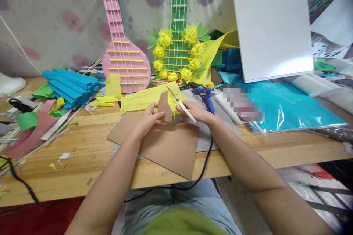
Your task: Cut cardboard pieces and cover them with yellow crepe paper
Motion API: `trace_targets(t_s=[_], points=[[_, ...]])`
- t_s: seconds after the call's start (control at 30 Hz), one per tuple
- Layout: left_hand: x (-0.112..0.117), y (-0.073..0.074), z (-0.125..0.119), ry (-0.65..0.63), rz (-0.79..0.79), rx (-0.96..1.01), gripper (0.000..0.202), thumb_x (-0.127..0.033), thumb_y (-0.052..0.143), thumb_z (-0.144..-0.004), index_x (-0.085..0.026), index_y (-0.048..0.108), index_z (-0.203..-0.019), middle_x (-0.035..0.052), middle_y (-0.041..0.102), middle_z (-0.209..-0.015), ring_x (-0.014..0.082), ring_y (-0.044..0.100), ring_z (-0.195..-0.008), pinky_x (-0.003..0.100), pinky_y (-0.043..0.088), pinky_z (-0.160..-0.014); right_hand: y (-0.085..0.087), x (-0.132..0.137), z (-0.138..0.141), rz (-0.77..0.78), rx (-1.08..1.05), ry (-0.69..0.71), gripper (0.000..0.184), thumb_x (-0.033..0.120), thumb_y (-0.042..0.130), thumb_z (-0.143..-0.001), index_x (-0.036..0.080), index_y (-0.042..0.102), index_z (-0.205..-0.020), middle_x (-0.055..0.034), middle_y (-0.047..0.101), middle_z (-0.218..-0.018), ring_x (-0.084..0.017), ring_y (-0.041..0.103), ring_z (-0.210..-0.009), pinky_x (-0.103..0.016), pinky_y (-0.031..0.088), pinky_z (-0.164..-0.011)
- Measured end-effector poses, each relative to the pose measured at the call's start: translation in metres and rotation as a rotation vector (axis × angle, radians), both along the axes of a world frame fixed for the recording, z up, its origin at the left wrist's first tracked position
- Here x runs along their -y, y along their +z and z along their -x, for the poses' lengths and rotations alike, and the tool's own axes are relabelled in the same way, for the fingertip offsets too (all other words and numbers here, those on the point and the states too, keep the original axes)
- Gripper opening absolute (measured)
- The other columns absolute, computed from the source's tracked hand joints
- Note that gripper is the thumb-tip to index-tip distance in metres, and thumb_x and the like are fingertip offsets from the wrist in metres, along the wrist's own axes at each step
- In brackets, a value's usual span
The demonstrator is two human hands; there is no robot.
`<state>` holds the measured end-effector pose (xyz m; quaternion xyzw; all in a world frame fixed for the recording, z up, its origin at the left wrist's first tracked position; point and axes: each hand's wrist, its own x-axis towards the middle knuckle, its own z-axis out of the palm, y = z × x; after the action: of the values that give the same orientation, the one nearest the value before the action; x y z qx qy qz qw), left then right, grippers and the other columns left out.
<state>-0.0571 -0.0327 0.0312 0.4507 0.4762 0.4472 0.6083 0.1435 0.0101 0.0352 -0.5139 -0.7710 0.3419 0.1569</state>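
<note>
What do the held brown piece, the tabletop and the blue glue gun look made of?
Brown piece: probably cardboard, matte, plain and stiff-looking.
Tabletop: wood or wood-look, lightly glossy, showing grain.
Blue glue gun: body likely smooth plastic, evenly coloured and moulded-looking.

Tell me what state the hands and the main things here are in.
Left hand: closed on the cardboard piece
Cardboard piece: cut with a curved edge, held
Right hand: closed on the white-handled tool
White-handled tool: held, metal end pointing away from the person
Glue gun: lying down; on or off, cannot tell
Pink instrument: upright, strung
Green instrument: upright, strung, decorated
Blue paper: pleated
</note>
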Motion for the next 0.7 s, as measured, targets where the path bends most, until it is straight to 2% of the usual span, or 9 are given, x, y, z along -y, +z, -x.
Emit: trace_targets(t_s=[0.1,0.17,0.43,0.7], points=[[-0.001,-0.003,-0.002,0.003,-0.019,-0.005,0.045,-0.038,0.069,-0.063,-0.017,0.054,-0.099,0.0064,0.068,-0.087,0.0187,0.065,-0.071,0.024,0.051,-0.052,0.004,0.003,0.004,0.038,0.055,0.028,0.046,0.063,0.046,-0.074,0.018,0.048,-0.081,-0.0049,0.059,-0.083,-0.016,0.052,-0.073,-0.024,0.036,-0.061],[-0.004,-0.007,-0.002,0.034,-0.028,-0.010,0.044,-0.042,0.068,-0.065,-0.017,0.056,-0.100,0.0059,0.068,-0.089,0.0187,0.064,-0.073,0.024,0.050,-0.051,0.006,0.006,0.006,0.037,0.075,0.021,0.045,0.063,0.047,-0.073,0.018,0.049,-0.081,-0.0047,0.060,-0.083,-0.016,0.052,-0.073,-0.023,0.036,-0.060],[-0.012,-0.010,0.004,0.225,-0.053,0.118,0.033,-0.036,0.068,-0.062,-0.015,0.061,-0.088,0.0039,0.068,-0.082,0.0180,0.064,-0.073,0.029,0.052,-0.062,0.003,0.006,0.005,-0.042,-0.043,0.029,0.040,0.057,0.050,-0.072,0.019,0.047,-0.083,-0.0015,0.057,-0.080,-0.015,0.052,-0.073,-0.023,0.036,-0.059],[-0.017,-0.011,0.016,0.306,-0.066,0.128,0.032,-0.033,0.072,-0.059,-0.013,0.063,-0.082,0.0036,0.068,-0.070,0.0152,0.064,-0.063,0.027,0.053,-0.062,-0.006,-0.003,0.004,-0.190,0.052,-0.136,0.037,0.052,0.055,-0.070,0.020,0.041,-0.083,-0.0024,0.054,-0.081,-0.016,0.048,-0.071,-0.025,0.033,-0.059]])
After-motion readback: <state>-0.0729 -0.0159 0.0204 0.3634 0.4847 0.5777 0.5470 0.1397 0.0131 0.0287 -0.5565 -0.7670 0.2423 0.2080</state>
